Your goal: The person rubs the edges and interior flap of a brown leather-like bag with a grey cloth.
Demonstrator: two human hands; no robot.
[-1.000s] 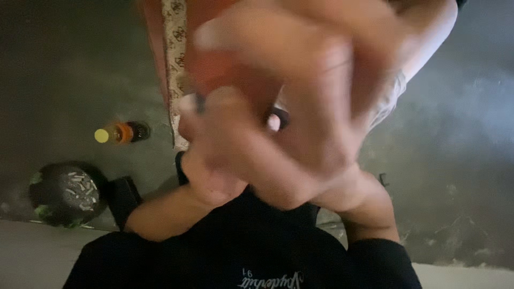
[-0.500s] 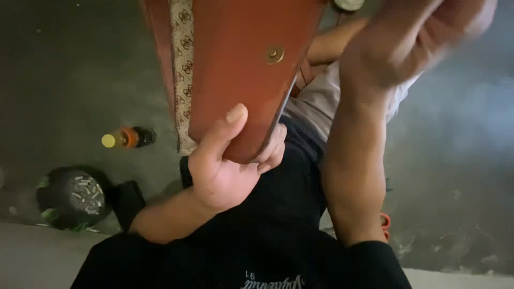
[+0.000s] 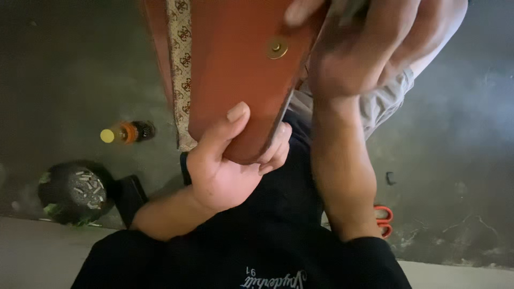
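Bag: a reddish-brown leather bag (image 3: 241, 80) with a brass snap (image 3: 276, 48) on its face is filling the upper middle of the view, held up close to the camera above the person's lap.
Bag axis: its long side is running from the top edge of the view down to its lower corner, tilting slightly leftward; a patterned beige strip (image 3: 181, 69) is lying along its left edge.
Left hand: the left hand (image 3: 225, 166) is clamping the lower corner, thumb pressing on the front face, fingers curling round behind.
Right hand: the right hand (image 3: 364, 48) is sitting at the upper right edge of the bag; it is blurred, so whether it is gripping or only touching cannot be told.
Key relation: the bag is extending up and away from the left grip, with the right hand nearer the snap.
Floor: a dark floor (image 3: 64, 64) is carrying a small bottle (image 3: 126, 132), a round ashtray (image 3: 75, 194) and red scissors (image 3: 383, 220), all well apart from the bag.
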